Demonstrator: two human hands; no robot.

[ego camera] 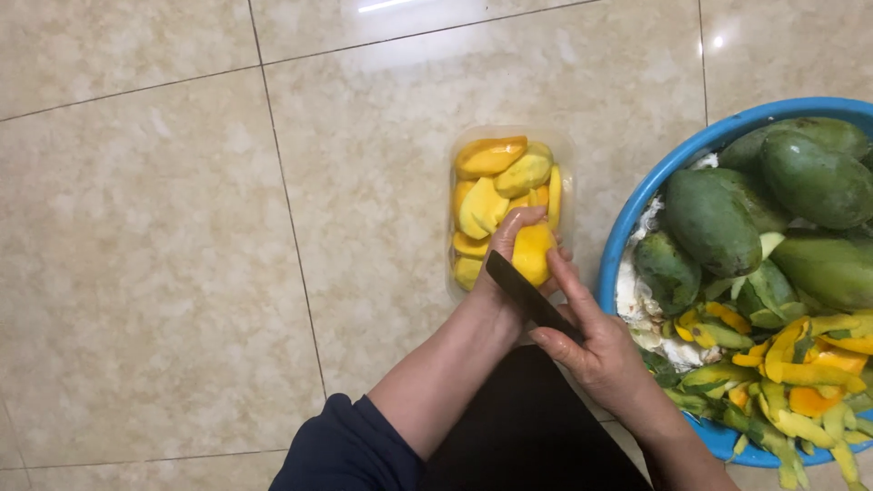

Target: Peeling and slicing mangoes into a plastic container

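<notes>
**Peeled mango held over tub, knife at its near side**

While the camera looks straight down at the glossy beige tiled floor [164,227], the nearest items are the person's dark lap and a navy sleeve [350,450] at the bottom edge of the view, on the left forearm.

Right hand [596,350]: fingers curled shut around the handle of a dark-bladed kitchen knife [526,293]; index finger stretched forward beside the blade. The handle itself is hidden in the palm. Blade runs diagonally up and to the left, its tip reaching the left hand's wrist side.

Left hand [500,273]: fingers wrapped closed around a peeled yellow mango piece [533,253], thumb and fingertips gripping its upper end. The fruit sits just above the blade; whether the edge touches the flesh cannot be told.

Beyond the hands: a clear rectangular plastic tub [456,164] stands on the floor, roughly mid-view. It is filled with yellow-orange mango slices [496,182] stacked loosely. The held mango hangs over the tub's near right corner.

To the right, close beside the right wrist: a round blue plastic basin [637,205], cut off by the right edge of the view. Its far part holds whole green unpeeled mangoes [714,218]. Its near part holds a heap of green-and-yellow peel strips [791,382], with some white material along the left wall. Basin and tub stand near each other but apart.
</notes>
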